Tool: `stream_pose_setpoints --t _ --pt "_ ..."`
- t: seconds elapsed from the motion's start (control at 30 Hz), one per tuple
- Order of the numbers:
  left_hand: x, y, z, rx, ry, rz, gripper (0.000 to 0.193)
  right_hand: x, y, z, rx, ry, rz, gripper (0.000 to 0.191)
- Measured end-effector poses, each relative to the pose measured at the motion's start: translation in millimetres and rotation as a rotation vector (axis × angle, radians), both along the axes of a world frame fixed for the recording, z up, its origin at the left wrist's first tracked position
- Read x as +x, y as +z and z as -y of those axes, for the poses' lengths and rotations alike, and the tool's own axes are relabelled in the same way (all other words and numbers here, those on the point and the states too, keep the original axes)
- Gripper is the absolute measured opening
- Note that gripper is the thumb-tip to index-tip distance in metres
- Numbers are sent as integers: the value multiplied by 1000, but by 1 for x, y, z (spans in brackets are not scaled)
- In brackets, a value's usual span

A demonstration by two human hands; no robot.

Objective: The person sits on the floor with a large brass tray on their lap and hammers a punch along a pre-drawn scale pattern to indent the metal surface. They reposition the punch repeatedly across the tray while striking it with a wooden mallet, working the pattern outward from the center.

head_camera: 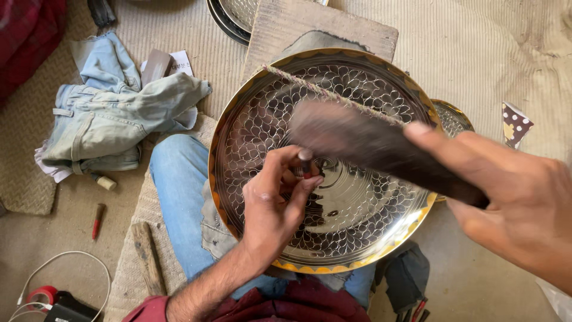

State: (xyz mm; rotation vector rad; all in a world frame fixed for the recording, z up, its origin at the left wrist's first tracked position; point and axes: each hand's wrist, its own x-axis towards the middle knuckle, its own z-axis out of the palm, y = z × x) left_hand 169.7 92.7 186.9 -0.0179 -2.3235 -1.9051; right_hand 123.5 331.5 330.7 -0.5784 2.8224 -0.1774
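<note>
A large round brass plate with an engraved scale pattern rests on my lap. My left hand pinches a small metal punch upright against the plate's middle. My right hand grips a dark wooden mallet, blurred with motion, raised above the punch. A twisted cord lies across the plate's upper part.
A wooden board lies under the plate's far edge. More engraved plates sit at the back, a smaller one at the right. Crumpled denim cloth is at the left. A red-handled tool, wooden stick and cable lie on the floor.
</note>
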Motion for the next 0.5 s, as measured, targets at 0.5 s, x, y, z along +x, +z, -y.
stream_pose_setpoints --t 0.5 --pt "-41 4 11 22 -512 -91 41 78 -91 -74 -144 -203 -183 87"
